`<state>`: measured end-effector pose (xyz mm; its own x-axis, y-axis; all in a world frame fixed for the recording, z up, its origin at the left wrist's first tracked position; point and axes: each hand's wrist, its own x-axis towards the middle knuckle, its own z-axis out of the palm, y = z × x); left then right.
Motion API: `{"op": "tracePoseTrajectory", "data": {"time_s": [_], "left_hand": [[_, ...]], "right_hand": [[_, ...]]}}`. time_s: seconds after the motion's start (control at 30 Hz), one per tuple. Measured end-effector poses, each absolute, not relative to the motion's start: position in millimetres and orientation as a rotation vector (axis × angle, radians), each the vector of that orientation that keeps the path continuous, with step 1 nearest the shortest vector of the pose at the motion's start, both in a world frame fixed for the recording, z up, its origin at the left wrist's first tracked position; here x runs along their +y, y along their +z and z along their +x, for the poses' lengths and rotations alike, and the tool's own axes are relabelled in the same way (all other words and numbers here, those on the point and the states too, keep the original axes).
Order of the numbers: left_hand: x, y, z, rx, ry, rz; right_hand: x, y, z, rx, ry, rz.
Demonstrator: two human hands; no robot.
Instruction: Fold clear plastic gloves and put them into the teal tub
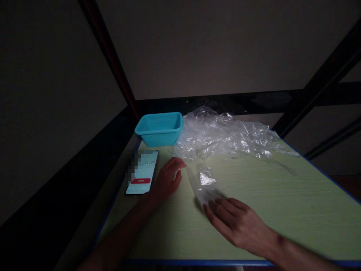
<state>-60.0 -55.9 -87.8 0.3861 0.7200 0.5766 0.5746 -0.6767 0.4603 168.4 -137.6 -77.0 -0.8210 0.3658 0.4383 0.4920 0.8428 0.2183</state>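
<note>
A small clear plastic bag (pixel 207 178) lies flat on the table in front of me, glinting near its middle. At its near end is my right hand (pixel 238 222), palm down, its fingertips closed on the bag's edge; the exact grip is partly hidden. My left hand (pixel 170 176) rests beside the bag's far left corner, thumb and fingers apart, with nothing visible in it. Just left of that hand lies a phone (pixel 143 171) with a lit screen. Beyond both hands spreads a large crumpled heap of clear plastic (pixel 222 135).
A blue plastic basin (pixel 162 137) stands at the table's back left corner, against the plastic heap. The pale green table (pixel 282 203) has a blue edge. A wall (pixel 211 49) rises behind it, and dark bars (pixel 318 79) slant at the right.
</note>
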Motion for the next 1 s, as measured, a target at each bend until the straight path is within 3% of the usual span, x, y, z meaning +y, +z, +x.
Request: {"op": "tracePoseTrajectory", "data": {"time_s": [0.23,0.43,0.57,0.7,0.8,1.0], "left_hand": [[-67,-86,-49,0.913,0.979,2.567],[-77,-77,-42,0.614,0.403,2.771],[-79,-83,-40,0.597,0.238,2.799],[-80,-87,-38,0.605,0.215,2.789],[-77,-83,-41,0.613,0.255,2.775],[-66,-77,-51,0.711,0.764,2.638]], "right_hand": [[-146,-73,193,-2.743,0.038,-0.742],[-143,-74,197,-2.946,0.339,-0.720],[-144,-78,196,-2.939,0.423,-0.717],[-146,-78,197,-2.896,0.373,-0.696],[-143,-76,199,-2.879,0.160,-0.646],[-126,-70,199,-2.647,-0.264,-0.584]]}}
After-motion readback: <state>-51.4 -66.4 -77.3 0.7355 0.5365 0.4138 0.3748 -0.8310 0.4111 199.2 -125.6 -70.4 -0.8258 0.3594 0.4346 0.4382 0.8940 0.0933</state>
